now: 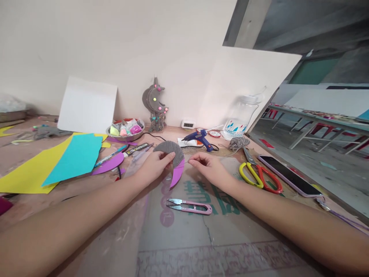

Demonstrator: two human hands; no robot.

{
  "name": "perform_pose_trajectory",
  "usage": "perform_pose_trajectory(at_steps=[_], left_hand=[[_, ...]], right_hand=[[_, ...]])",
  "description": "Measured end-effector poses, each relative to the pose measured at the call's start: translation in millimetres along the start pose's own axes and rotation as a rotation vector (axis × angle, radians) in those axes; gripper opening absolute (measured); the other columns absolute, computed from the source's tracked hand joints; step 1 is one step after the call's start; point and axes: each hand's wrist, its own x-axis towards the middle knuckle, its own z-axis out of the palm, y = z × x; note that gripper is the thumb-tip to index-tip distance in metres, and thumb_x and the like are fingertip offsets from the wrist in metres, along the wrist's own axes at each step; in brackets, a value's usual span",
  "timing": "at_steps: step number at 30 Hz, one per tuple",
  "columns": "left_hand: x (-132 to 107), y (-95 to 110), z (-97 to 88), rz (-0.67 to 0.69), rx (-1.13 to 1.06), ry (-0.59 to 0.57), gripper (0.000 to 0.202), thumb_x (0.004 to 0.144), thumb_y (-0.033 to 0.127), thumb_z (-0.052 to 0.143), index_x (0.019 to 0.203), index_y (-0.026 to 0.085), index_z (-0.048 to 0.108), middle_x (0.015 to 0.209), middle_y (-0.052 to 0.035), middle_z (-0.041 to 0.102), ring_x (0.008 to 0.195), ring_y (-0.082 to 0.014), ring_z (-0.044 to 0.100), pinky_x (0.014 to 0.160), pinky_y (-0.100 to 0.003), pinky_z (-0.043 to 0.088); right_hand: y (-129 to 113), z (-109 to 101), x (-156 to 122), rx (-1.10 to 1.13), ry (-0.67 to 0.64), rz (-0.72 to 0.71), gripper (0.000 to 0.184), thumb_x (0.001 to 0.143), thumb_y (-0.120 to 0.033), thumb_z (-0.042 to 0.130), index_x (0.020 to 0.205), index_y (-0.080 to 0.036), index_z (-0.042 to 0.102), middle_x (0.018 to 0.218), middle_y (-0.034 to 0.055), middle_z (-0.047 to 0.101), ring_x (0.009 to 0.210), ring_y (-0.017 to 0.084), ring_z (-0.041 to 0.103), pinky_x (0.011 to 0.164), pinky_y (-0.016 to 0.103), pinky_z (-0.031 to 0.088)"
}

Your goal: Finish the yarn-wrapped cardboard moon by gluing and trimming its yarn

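Near the middle of the desk [17, 154], the left hand [157, 163] is pinching a purple crescent [178, 165] by its yarn-wrapped upper part. The right hand [206, 164] is holding its fingertips pressed together just beside the crescent, probably on a strand too thin to see. Wrapping seems about half done. The next turn is calling for a tight strand, laid touching the last one.
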Motion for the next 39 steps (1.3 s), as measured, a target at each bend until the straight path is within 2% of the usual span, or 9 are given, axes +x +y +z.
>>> perform_pose_trajectory(at_steps=[8,15,22,27,32,39], left_hand=[[4.0,-13.3,0.4,-0.006,-0.058,0.04,0.039,0.073,0.052,0.054,0.057,0.016,0.052,0.056,-0.0008,0.053,0.051,-0.0104,0.048,0.047,-0.021,0.034],[0.1,-12.7,4.4,-0.07,-0.156,-0.059,0.038,0.073,0.05,0.056,0.057,0.017,0.047,0.054,0.0012,0.048,0.046,-0.0087,0.043,0.041,-0.021,0.029],[-1.8,-13.6,3.7,-0.068,-0.172,-0.14,0.038,0.075,0.051,0.054,0.059,0.018,0.047,0.055,0.0017,0.048,0.044,-0.008,0.042,0.041,-0.022,0.028],[-2.2,-12.2,3.7,-0.079,-0.188,-0.146,0.038,0.074,0.051,0.055,0.059,0.017,0.047,0.055,0.0025,0.047,0.043,-0.0077,0.042,0.039,-0.021,0.028],[-1.4,-10.3,2.8,-0.095,-0.106,-0.15,0.037,0.075,0.051,0.055,0.061,0.017,0.048,0.055,0.0018,0.049,0.044,-0.008,0.043,0.038,-0.02,0.029],[-3.1,-11.9,2.5,-0.091,-0.201,-0.198,0.037,0.075,0.05,0.055,0.061,0.017,0.047,0.056,0.0026,0.047,0.045,-0.0078,0.043,0.039,-0.02,0.029]], right_hand=[[7.9,2.0,2.1,-0.03,-0.058,0.031,0.023,0.079,-0.039,0.053,0.078,-0.017,0.059,0.066,-0.0013,0.055,0.054,0.009,0.045,0.05,0.022,0.036],[9.9,2.8,3.0,-0.064,-0.053,0.018,0.021,0.079,-0.038,0.052,0.078,-0.018,0.059,0.062,-0.0023,0.054,0.051,0.009,0.045,0.05,0.023,0.036],[9.6,2.6,3.4,-0.091,-0.026,-0.011,0.019,0.08,-0.035,0.052,0.078,-0.018,0.06,0.066,-0.001,0.057,0.055,0.01,0.047,0.053,0.023,0.037],[9.7,2.2,3.7,-0.125,-0.019,-0.034,0.019,0.08,-0.034,0.052,0.079,-0.017,0.061,0.067,-0.0004,0.059,0.055,0.01,0.046,0.053,0.022,0.036],[9.1,2.4,3.4,-0.122,0.0,-0.053,0.018,0.08,-0.031,0.053,0.079,-0.016,0.062,0.065,-0.0007,0.058,0.054,0.009,0.046,0.052,0.022,0.035],[9.7,2.4,3.8,-0.108,0.006,-0.029,0.017,0.08,-0.031,0.053,0.078,-0.016,0.062,0.064,-0.0013,0.058,0.052,0.009,0.045,0.052,0.022,0.035]])
